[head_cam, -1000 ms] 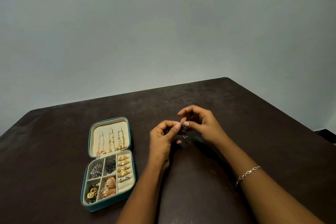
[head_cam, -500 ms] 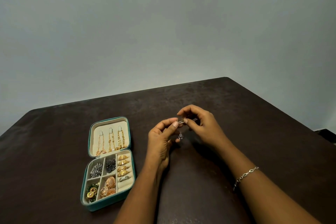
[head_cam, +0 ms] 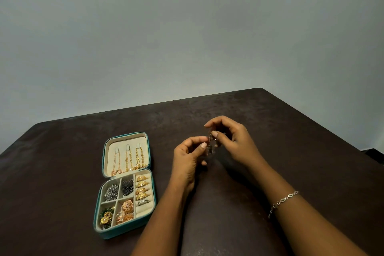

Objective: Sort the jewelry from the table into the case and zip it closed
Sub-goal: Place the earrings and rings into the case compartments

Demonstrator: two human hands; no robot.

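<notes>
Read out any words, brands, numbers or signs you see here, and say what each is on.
No readable text in this view.
On the teal case, dark table, wall and bracelet, no lettering shows.
The small jewelry piece, pinched between the left hand and right hand, is too small to tell.

The jewelry piece point(head_cam: 210, 143) pinched between left hand point(head_cam: 187, 159) and right hand point(head_cam: 233, 141) has turned from crosswise to upright.

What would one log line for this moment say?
left hand: pinches small dangling jewelry piece | right hand: pinches same piece | jewelry case: open on table
</notes>
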